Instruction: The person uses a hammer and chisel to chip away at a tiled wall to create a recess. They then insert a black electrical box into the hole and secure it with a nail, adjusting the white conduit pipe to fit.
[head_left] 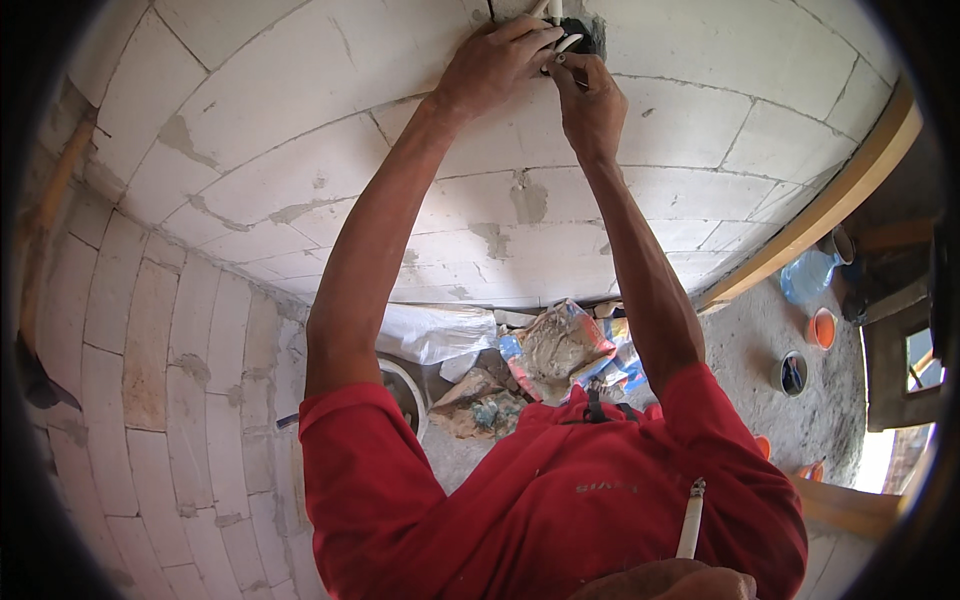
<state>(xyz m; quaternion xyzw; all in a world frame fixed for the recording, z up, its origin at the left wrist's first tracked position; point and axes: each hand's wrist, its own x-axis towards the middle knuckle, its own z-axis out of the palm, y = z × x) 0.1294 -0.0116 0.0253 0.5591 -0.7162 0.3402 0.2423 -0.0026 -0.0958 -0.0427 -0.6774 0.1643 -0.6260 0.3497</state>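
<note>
Working white cable [569, 43] at wall box [588, 40]: pinching with right hand [594, 100], curling left hand [505, 65] alongside with hold unclear. Calling next for steady alignment.

I see white glare at the 4 o'clock opening [878, 462]; the block wall [690, 125] before me bends toward a black rim.

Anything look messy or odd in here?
Yes: the colourful sack on the floor lies crumpled and grimy, and a cigarette sticks out over the red shirt while left hand and right hand work by the hole.
</note>
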